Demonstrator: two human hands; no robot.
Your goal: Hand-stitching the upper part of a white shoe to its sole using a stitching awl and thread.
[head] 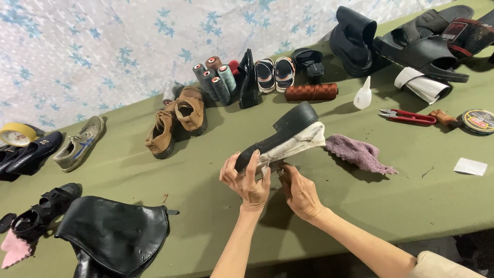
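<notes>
Above the green worktop (154, 175), the left hand (246, 180) is gripping the toe of a white shoe with a black sole (285, 136), fingers clamped on it, while the right hand (298, 191) is pinching at its lower edge. Steadying the toe firmly should be helping. A round black tin with a red label (477, 121) is sitting far right, beside a white paper slip (470, 166); a small white bottle (363, 94) is standing behind.

white shoe (301, 143) black sole, purple cloth (357, 153)
</notes>
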